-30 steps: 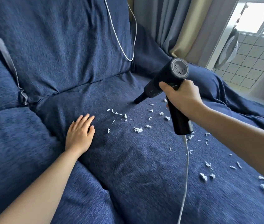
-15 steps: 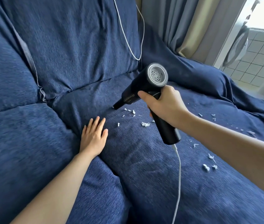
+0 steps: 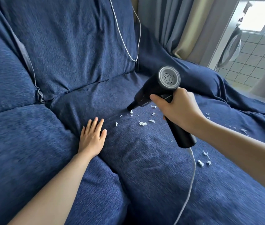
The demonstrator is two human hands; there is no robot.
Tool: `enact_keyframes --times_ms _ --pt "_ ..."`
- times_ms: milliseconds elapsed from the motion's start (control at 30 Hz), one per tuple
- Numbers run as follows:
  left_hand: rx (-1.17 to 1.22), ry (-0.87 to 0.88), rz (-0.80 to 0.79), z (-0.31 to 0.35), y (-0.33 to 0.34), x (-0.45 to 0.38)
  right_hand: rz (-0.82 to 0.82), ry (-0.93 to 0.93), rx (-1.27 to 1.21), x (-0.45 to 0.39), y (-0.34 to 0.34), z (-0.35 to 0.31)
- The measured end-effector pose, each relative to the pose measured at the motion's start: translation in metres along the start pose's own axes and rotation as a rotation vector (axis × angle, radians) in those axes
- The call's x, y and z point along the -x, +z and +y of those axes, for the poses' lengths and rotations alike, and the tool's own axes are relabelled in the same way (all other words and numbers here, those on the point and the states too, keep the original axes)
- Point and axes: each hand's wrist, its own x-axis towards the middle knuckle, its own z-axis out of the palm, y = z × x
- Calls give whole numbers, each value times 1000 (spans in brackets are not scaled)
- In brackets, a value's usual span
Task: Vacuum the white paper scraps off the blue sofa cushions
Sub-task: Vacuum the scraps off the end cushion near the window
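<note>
My right hand (image 3: 179,109) grips the handle of a black handheld vacuum (image 3: 154,90). Its narrow nozzle points down-left and its tip sits right at a white paper scrap (image 3: 131,112) on the blue seat cushion (image 3: 144,159). Several more scraps (image 3: 142,123) lie just right of the nozzle, and others (image 3: 201,163) are scattered farther right, below my forearm. My left hand (image 3: 92,135) rests flat on the cushion left of the scraps, fingers straight. A white cord (image 3: 188,184) hangs from the handle's base.
A second blue seat cushion (image 3: 23,151) lies to the left, with blue back cushions (image 3: 73,43) behind. A white cable (image 3: 125,39) loops down the backrest. Curtains (image 3: 185,26) and a tiled floor (image 3: 250,62) are at the far right.
The vacuum nozzle has swept over the scraps nearest my left hand, and fewer lie there now. My left hand stays flat on the cushion.
</note>
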Motion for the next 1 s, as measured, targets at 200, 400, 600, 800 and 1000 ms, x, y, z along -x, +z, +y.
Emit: enact_keyframes --times_ms 200,400,600,800,1000 --pt "4 -6 0 -1 1 0 63 80 -1 13 -8 17" --pt "25 -5 7 0 0 1 74 104 -37 30 -15 12" --pt "34 2 7 0 -1 2 40 117 -93 46 -9 3" --pt "66 23 58 3 -4 7 -21 104 -197 58 -16 -2" --pt "69 62 63 5 -4 9 -63 126 -307 65 -28 -1"
